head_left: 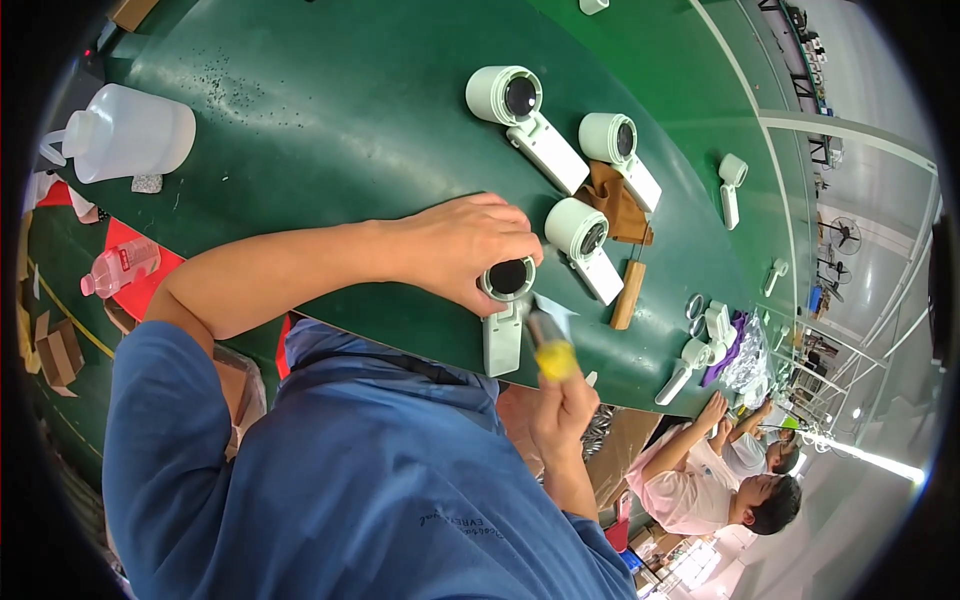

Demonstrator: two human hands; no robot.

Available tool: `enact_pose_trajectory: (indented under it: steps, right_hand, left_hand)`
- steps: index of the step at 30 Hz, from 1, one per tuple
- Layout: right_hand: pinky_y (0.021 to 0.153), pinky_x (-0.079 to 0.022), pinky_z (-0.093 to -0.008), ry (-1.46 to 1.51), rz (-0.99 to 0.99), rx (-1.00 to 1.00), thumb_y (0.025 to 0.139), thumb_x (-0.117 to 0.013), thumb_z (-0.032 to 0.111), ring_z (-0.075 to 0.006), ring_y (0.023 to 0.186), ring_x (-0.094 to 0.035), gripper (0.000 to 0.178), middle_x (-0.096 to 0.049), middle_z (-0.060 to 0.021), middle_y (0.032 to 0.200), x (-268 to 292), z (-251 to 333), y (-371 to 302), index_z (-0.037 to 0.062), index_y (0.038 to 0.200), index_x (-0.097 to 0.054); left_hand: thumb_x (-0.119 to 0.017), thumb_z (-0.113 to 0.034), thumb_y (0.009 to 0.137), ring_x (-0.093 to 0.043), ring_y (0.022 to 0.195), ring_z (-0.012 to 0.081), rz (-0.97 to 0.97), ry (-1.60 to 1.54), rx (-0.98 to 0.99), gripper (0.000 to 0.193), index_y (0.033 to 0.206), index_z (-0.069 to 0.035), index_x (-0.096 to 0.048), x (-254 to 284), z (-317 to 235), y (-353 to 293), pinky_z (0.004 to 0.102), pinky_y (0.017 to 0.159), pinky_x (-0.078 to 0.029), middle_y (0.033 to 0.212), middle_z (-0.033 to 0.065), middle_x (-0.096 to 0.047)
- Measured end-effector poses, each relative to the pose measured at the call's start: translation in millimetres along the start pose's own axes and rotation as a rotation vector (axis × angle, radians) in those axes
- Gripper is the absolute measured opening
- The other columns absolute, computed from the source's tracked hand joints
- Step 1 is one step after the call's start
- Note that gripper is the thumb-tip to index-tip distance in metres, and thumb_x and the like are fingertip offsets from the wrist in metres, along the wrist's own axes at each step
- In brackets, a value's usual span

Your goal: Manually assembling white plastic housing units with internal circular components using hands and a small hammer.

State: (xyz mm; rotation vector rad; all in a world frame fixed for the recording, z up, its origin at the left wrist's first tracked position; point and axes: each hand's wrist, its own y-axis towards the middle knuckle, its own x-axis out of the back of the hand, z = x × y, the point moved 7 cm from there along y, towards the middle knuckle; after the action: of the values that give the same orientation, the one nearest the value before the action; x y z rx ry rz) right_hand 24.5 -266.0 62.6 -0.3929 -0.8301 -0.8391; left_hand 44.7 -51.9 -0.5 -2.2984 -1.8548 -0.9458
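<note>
My left hand (465,245) is closed around the round head of a pale green handheld fan (503,345), near the table's front edge. The fan's dark round face shows below my fingers, and its handle points toward me. In my right hand (563,415) is a yellow-handled tool (555,358), smeared by motion. Its upper end is beside the held fan's head; I cannot make out its kind. To the right lie three similar fans, one upper (548,150), one by a cloth (640,185) and one nearest my left hand (597,275).
A brown cloth (607,195) and a wooden-handled tool (628,297) lie right of the fans. Scissors (696,312), more fans (683,370) and clear plastic (745,368) are farther right, near a co-worker (690,480). A translucent jug (140,132) stands at left, with scattered dark specks (230,90) beyond.
</note>
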Motion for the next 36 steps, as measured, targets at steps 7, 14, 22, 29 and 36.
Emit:
enact_pose_trajectory:
  steps: [7, 14, 22, 29, 36]
  right_hand:
    - [0.062, -0.050, -0.0325, -0.130, -0.135, 0.128, 0.096, -0.056, 0.004, -0.0221, 0.065, -0.064, 0.022, -0.069, -0.0175, 0.080, 13, -24, 17, -0.0073, 0.112, -0.067]
    - [0.076, -0.054, -0.0352, -0.283, -0.660, -0.058, 0.102, -0.056, 0.008, -0.0292, 0.085, -0.071, 0.026, -0.073, -0.0217, 0.102, 111, -141, 45, -0.0061, 0.122, -0.065]
    - [0.086, -0.047, -0.0459, -0.737, -0.718, -0.203, 0.096, -0.058, 0.011, -0.0380, 0.103, -0.058, 0.029, -0.061, -0.0173, 0.112, 125, -226, 40, 0.0002, 0.123, -0.064]
    - [0.083, -0.046, -0.0468, -0.688, -0.712, -0.238, 0.091, -0.059, 0.010, -0.0387, 0.100, -0.057, 0.030, -0.060, -0.0178, 0.110, 123, -222, 42, -0.0002, 0.119, -0.061]
    - [0.082, -0.046, -0.0478, -0.588, -0.702, -0.261, 0.089, -0.059, 0.009, -0.0395, 0.098, -0.057, 0.029, -0.059, -0.0176, 0.107, 123, -221, 48, -0.0018, 0.116, -0.060]
  left_hand:
    - [-0.083, -0.035, 0.070, -0.059, 0.112, 0.0310, -0.001, 0.103, -0.069, 0.054, 0.111, -0.008, -0.063, 7, -7, 7, 0.0444, 0.095, -0.047, 0.110, 0.0110, -0.063]
    - [-0.083, -0.038, 0.071, -0.065, 0.083, 0.0257, -0.008, 0.282, -0.052, 0.052, 0.108, -0.008, -0.064, -7, -24, -6, 0.0382, 0.071, -0.052, 0.098, 0.0053, -0.066]
    - [-0.080, -0.035, 0.070, -0.065, 0.069, 0.0242, -0.177, 0.260, -0.266, 0.043, 0.099, -0.007, -0.066, 63, -74, 55, 0.0349, 0.059, -0.053, 0.093, 0.0044, -0.067]
    - [-0.075, -0.020, 0.086, -0.069, 0.088, 0.0192, -0.888, 0.418, 0.277, 0.030, 0.109, -0.002, -0.068, 291, 81, 109, 0.0341, 0.083, -0.055, 0.098, 0.0130, -0.073]
    - [-0.069, -0.054, 0.085, -0.068, 0.102, 0.0384, -1.005, 0.748, 0.959, 0.067, 0.117, 0.005, -0.064, 375, 228, 58, 0.0438, 0.092, -0.053, 0.108, 0.0214, -0.072]
